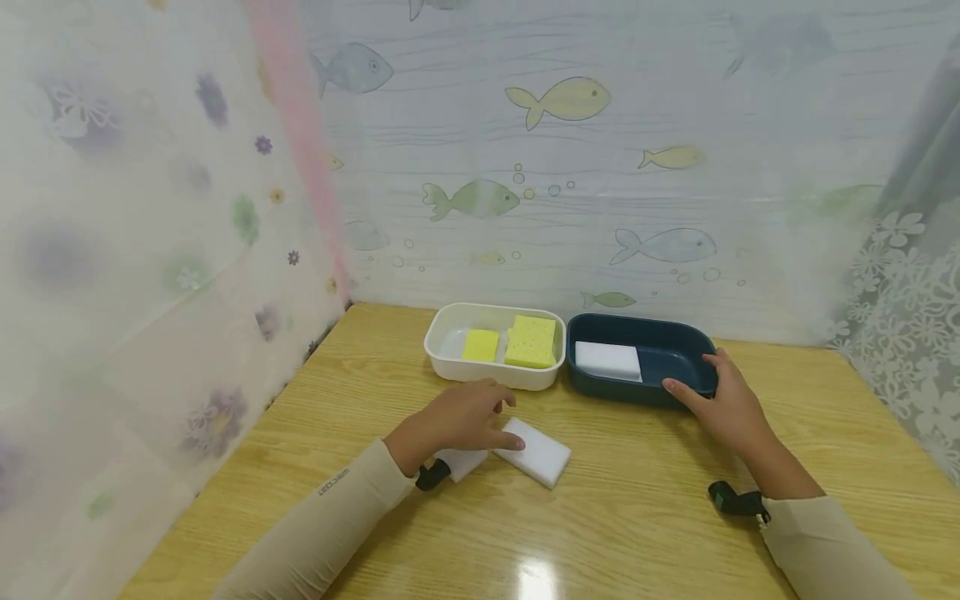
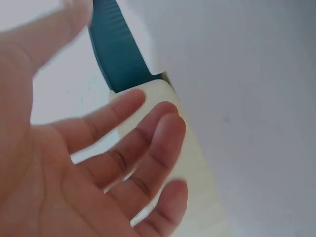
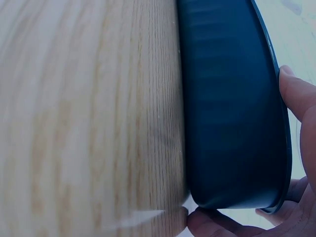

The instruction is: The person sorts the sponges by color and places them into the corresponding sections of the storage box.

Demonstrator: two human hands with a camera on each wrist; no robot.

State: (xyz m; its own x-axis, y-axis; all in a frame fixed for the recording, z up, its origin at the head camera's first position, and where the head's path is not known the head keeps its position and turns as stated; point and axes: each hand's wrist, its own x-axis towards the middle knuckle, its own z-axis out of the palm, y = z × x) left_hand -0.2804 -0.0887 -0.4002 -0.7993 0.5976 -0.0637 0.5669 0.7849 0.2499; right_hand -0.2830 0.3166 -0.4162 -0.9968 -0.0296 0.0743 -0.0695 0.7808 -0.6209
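Observation:
My left hand (image 1: pixel 468 417) hovers above two white sponges, its fingers loosely bent and nothing between them. One white sponge (image 1: pixel 536 454) lies on the table by the thumb; the other sponge (image 1: pixel 462 463) is partly hidden under the hand and wrist. In the left wrist view, the palm and fingers (image 2: pixel 163 143) face a large blurred white surface. At the right end of a dark blue container (image 1: pixel 611 392), my right hand (image 1: pixel 723 404) grips the rim, thumb in front and fingers around the end. Inside that container a white sponge (image 1: pixel 607 360) sits at the left.
A white container (image 1: pixel 480 375) stands left of the dark blue one, close against it. It holds a large yellow sponge (image 1: pixel 531 342) and a smaller yellow piece (image 1: pixel 480 345). Behind the wooden table (image 1: pixel 622 517) hangs a fish-print curtain (image 1: pixel 487 125).

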